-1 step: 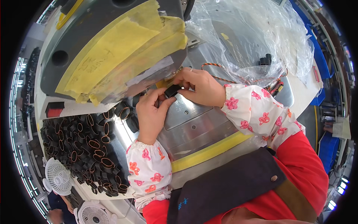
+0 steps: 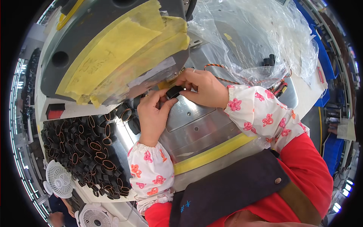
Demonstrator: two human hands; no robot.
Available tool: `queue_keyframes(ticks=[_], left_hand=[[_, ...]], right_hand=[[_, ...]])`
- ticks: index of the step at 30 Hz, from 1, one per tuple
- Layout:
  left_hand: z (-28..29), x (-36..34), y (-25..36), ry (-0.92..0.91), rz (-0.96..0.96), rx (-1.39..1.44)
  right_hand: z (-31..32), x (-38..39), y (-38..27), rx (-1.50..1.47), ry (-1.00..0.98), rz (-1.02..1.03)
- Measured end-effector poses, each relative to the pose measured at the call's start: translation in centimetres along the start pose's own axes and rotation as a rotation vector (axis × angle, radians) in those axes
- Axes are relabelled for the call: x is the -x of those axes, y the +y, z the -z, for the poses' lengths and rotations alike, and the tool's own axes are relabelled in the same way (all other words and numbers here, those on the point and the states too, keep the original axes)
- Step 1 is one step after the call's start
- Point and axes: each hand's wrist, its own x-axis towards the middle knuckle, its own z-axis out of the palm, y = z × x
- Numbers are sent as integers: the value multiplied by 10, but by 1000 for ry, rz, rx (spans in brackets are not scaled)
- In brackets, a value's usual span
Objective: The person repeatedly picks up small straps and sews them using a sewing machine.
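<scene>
My left hand (image 2: 153, 115) and my right hand (image 2: 200, 87) meet at a small black curved part (image 2: 174, 91), pinching it from either side with thumbs and fingers. They are over a steel work plate (image 2: 193, 121), just below the edge of a grey machine housing (image 2: 72, 41) covered in yellow tape (image 2: 109, 45). A few dark rounded pieces (image 2: 134, 125) lie just left of my left hand, partly hidden. The far side of the held part is hard to make out.
Many black copper-edged rings (image 2: 81, 155) are piled at left beside a red-and-black block (image 2: 55, 111). Clear plastic sheeting (image 2: 245, 34), twisted wires (image 2: 215, 66) and black cylinders (image 2: 269, 60) lie upper right. Two white fans (image 2: 59, 178) and another person (image 2: 62, 208) show lower left.
</scene>
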Motion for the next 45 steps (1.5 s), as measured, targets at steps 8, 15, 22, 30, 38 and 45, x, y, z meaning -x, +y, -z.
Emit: queue_keyframes(ticks=[8, 15, 22, 30, 38, 45], left_hand=[[1, 0, 1, -2, 1, -74], [2, -1, 15, 19, 108, 167], [-5, 2, 1, 90, -100, -124], [-17, -11, -1, 185, -115, -166], [-20, -24, -9, 198, -79, -268], [-24, -25, -17, 209, -96, -255]], right_hand=[[4, -1, -8, -143, -9, -102], [3, 0, 2, -54, 49, 196], [4, 1, -7, 354, -88, 340], [-1, -7, 9, 269, 23, 260], [7, -26, 16, 103, 60, 214], [7, -26, 17, 145, 68, 213]])
